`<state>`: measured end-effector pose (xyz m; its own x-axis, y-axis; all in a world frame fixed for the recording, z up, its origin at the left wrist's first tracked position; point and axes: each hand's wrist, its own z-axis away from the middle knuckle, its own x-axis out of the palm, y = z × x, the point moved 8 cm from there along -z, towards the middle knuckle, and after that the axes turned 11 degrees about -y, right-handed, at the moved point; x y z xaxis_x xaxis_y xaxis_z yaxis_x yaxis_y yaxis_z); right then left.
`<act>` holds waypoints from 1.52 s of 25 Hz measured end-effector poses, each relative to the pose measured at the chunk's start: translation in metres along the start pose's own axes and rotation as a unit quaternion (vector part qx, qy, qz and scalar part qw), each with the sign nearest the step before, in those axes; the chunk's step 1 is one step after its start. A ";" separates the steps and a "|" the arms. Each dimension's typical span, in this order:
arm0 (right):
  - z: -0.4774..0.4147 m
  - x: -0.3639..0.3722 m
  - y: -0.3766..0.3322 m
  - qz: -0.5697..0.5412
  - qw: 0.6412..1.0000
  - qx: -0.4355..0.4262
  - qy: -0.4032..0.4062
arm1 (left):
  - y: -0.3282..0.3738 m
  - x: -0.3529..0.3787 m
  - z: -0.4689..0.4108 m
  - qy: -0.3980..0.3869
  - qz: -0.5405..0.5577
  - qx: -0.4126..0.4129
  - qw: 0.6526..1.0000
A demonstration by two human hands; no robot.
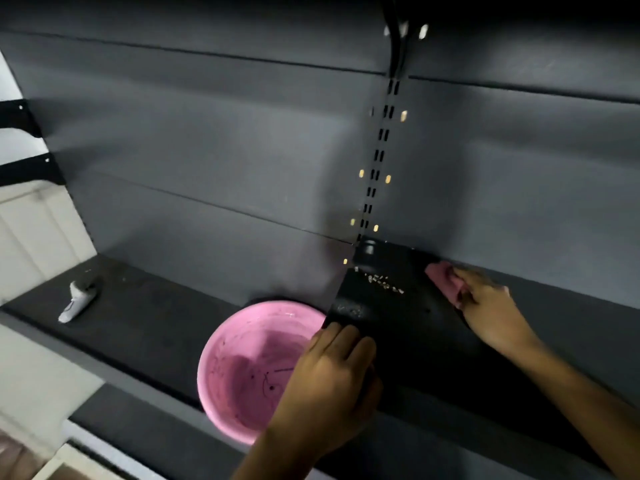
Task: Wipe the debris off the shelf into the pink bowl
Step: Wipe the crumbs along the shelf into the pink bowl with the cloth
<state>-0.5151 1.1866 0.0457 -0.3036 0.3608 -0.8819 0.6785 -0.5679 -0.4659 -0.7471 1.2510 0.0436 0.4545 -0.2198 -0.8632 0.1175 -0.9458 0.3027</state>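
Observation:
A black shelf (408,327) runs along the dark back wall. Pale crumbs of debris (382,284) lie near its back left corner. My right hand (488,306) presses a pink cloth (443,277) onto the shelf at the back, just right of the debris. My left hand (332,379) grips the rim of the pink bowl (242,368), holding it against the shelf's left end, below shelf level. The bowl's inside shows dark marks and specks.
A lower dark shelf (138,317) extends to the left, with a white crumpled object (78,299) lying on it. A slotted upright (377,157) rises from the shelf's back corner. Black brackets (20,119) stick out at far left.

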 end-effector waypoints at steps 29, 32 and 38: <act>-0.008 0.066 -0.126 0.010 0.999 0.045 -0.014 | -0.141 -0.014 0.017 -0.063 0.187 0.061 0.979; -0.007 0.077 -0.140 0.024 0.998 0.050 -0.016 | -0.201 -0.013 0.026 -0.060 0.120 -0.004 0.991; -0.013 0.102 -0.180 0.039 0.998 0.024 -0.043 | -0.284 0.048 0.064 -0.176 0.083 -0.176 0.965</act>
<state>-0.6598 1.3357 0.0405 -0.3085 0.2502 -0.9177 0.6703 -0.6273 -0.3964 -0.8152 1.4939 -0.1102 0.1729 -0.4877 -0.8557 0.3893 -0.7642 0.5142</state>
